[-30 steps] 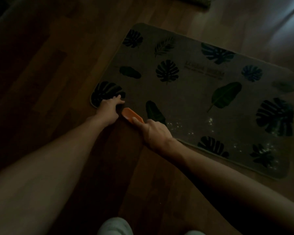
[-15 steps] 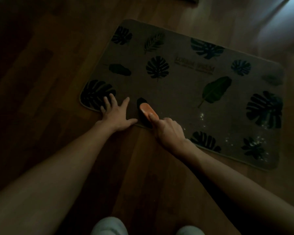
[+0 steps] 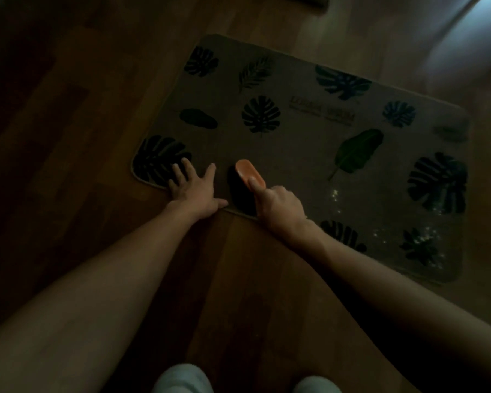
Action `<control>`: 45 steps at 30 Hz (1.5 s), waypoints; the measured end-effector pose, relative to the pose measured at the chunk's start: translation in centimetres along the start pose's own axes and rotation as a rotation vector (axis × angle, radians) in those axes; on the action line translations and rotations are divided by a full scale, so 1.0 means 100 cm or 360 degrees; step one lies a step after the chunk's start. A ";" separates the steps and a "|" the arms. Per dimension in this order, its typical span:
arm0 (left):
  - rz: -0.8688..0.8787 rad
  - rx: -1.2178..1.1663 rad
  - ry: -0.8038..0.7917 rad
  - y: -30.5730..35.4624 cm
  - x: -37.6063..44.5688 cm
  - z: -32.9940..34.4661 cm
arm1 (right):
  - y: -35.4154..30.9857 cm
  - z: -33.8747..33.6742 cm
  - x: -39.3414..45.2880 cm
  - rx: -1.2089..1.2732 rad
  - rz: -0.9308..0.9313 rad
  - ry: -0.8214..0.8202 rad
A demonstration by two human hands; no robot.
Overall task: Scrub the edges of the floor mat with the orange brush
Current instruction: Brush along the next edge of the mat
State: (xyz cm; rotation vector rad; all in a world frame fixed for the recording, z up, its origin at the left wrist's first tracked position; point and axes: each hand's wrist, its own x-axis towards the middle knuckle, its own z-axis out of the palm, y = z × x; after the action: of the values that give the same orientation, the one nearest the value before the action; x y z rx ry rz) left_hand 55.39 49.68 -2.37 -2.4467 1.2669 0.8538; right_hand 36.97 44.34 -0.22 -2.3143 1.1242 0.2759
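Lighting is terrible here so take this with a grain of salt, but here's what I can make out, going left to right.

Left hand [image 3: 192,191] is flat on the floor mat [image 3: 304,154], fingers spread wide, planted near the near-left corner with the fingertips on the big dark leaf print [image 3: 159,160]. A second ago those fingers were bunched right at that corner, so it has opened out and is now pinning the mat down.

Just beside it, the orange brush [image 3: 248,173] sits on the mat a little in from the near edge. The right hand [image 3: 278,207] has its grip wrapped round the back end of the brush, with the index finger laid along the top. A second ago the brush was tight on the near edge close to the corner; now it's further right and slightly up onto the mat, so the stroke looks like it's working rightward along the near edge.

Further right there are pale specks [image 3: 336,195] scattered on the mat, with more toward the near-right corner. Can't tell if it's foam, water or dirt.

My guess: only the near-left bit of the edge is done, and the long run to the right, plus the other three sides, is left. Everything's on a wooden floor [image 3: 68,137].
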 end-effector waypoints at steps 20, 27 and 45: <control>0.0477 0.0237 0.0035 0.047 -0.014 0.000 | 0.039 0.004 -0.023 -0.0061 0.0073 0.0094; 0.0478 0.0241 -0.0062 0.044 -0.015 -0.005 | 0.035 0.003 -0.023 0.0116 0.0108 0.0055; 0.0380 0.0300 -0.0073 0.057 -0.029 0.009 | 0.072 0.033 -0.108 0.0089 0.0257 0.0157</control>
State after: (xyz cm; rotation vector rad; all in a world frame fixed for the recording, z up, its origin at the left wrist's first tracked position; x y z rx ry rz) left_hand 49.14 48.73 -1.08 -2.1491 1.5680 0.8010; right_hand 24.80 49.72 -1.37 -2.2126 1.3532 0.1892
